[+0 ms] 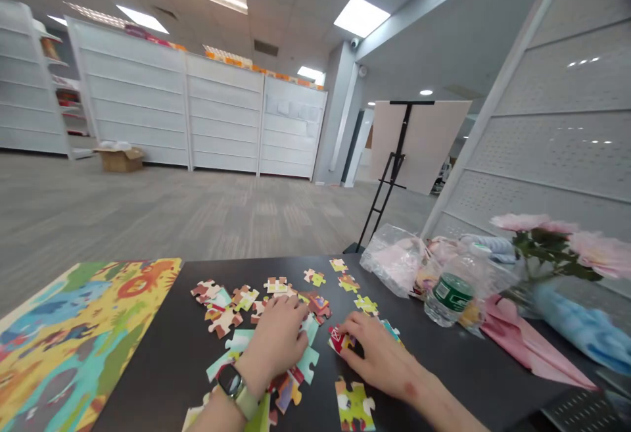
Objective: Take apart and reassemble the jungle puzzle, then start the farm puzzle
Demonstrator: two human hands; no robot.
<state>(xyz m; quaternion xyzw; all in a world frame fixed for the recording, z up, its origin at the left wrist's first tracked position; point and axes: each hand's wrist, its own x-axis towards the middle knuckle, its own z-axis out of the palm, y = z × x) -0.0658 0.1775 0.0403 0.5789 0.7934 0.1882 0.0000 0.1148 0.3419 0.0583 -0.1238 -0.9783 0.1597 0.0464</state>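
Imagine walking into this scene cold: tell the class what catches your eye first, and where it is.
A colourful puzzle picture blazes at the left end of the black table. Next to it, loose jigsaw pieces spread around the left hand and right hand. Pink flowers stand at the far right.

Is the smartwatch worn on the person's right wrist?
No, the black-faced smartwatch with pale strap is on the left wrist, behind the left hand resting on colourful cardboard jigsaw pieces.

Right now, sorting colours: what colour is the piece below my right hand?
The piece is yellow-green with white patches; head view.
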